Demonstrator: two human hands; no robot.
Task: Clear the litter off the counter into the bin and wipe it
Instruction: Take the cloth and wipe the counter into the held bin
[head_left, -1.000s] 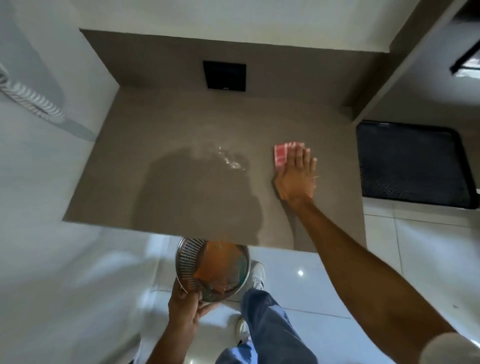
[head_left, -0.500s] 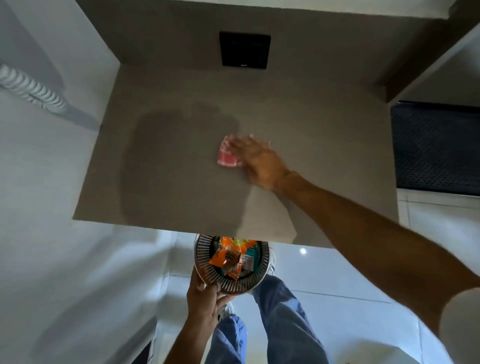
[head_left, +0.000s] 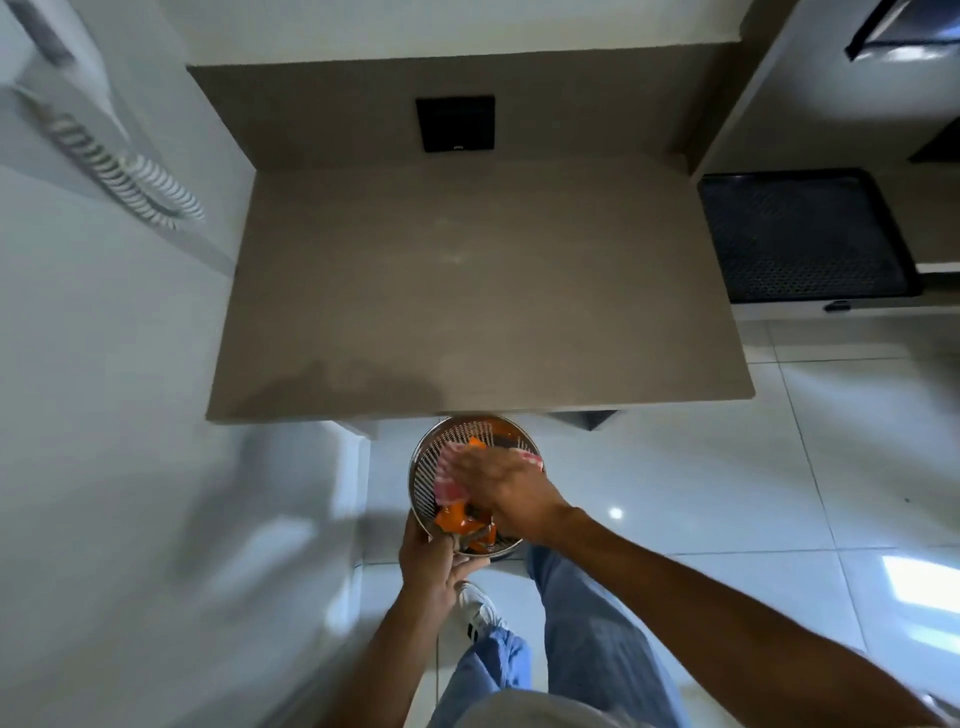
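The brown counter (head_left: 467, 291) lies bare ahead of me, with a faint smear near its middle. Just below its front edge, my left hand (head_left: 434, 564) grips the near rim of a round perforated metal bin (head_left: 431, 457). Orange wrappers (head_left: 457, 522) show inside the bin. My right hand (head_left: 506, 491) hovers over the bin's mouth, holding a red-and-white checked cloth (head_left: 451, 480) that hangs into it. The blur hides how the fingers lie on the cloth.
A black wall plate (head_left: 455, 123) sits on the backsplash. A dark perforated tray (head_left: 802, 236) lies to the right of the counter. A white wall with a coiled cord (head_left: 124, 174) stands on the left. Glossy white floor tiles and my jeans-clad legs are below.
My right hand has left the counter with the cloth and come back over the bin. The wet patch seen earlier on the counter is gone. The view has tilted down.
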